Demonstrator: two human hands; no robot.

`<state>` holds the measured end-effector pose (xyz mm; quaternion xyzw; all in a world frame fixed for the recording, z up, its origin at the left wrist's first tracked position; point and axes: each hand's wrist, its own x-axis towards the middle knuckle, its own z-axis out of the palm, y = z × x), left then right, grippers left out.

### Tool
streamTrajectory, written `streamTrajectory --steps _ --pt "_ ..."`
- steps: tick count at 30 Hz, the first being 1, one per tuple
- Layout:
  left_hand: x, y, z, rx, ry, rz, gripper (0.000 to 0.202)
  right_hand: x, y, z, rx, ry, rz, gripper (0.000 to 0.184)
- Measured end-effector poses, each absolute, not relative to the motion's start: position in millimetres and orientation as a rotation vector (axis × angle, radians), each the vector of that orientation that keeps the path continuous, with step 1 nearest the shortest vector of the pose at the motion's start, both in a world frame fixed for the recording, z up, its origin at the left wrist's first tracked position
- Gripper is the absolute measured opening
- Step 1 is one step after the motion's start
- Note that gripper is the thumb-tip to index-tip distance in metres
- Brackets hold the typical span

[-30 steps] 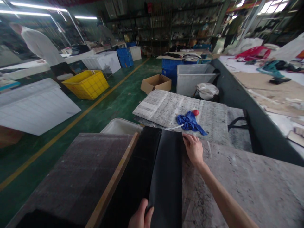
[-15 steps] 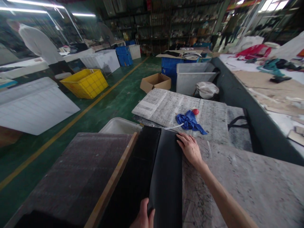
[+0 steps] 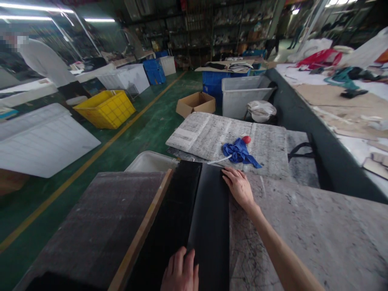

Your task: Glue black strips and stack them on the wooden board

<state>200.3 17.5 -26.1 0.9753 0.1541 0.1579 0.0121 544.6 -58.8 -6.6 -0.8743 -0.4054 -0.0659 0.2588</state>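
A long black sheet (image 3: pixel 211 218) with a smooth, slightly shiny face lies lengthwise in front of me. Its left edge meets a darker black strip (image 3: pixel 174 218); whether they are joined I cannot tell. My left hand (image 3: pixel 181 271) rests at the near end of that edge, fingers laid over it, thumb not clearly visible. At the far right corner of the sheet, my right hand (image 3: pixel 239 186) has its fingers stretched over the edge, palm down. A wooden strip (image 3: pixel 145 228) runs along the left side of the black strip.
Stained grey boards (image 3: pixel 303 226) form the surface on the right, with a blue cloth (image 3: pixel 239 152) and a red ball-like thing (image 3: pixel 246 140) beyond. A brown board (image 3: pixel 100 218) lies left. Bins, a yellow crate (image 3: pixel 106 109) and a cardboard box (image 3: pixel 195 104) stand on the floor.
My left hand has gone from pinching the sheet's edge to lying with its fingers over it. The right hand stays at the far corner. The view has shifted slightly.
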Motion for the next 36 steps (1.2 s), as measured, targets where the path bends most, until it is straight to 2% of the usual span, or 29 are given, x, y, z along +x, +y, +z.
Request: streamTrajectory --steps 12,23,29,32,36 --pt "212 -8 19 2.946 0.619 0.367 0.029 544 -58 -7 -2.351 -1.075 -0.167 0.035" --pt "206 -59 -8 2.977 0.604 0.278 0.057 547 -59 -11 -2.308 -1.113 -0.22 0.033" --pt "200 -55 -5 3.041 0.581 0.309 0.05 548 -59 -12 -2.314 -1.124 -0.247 0.033" --pt "203 -46 -5 3.077 0.457 0.484 0.042 548 -59 -12 -2.317 -1.137 -0.264 0.034" --pt "251 -22 10 3.025 0.45 0.556 0.046 548 -59 -13 -2.324 -1.128 -0.262 0.034"
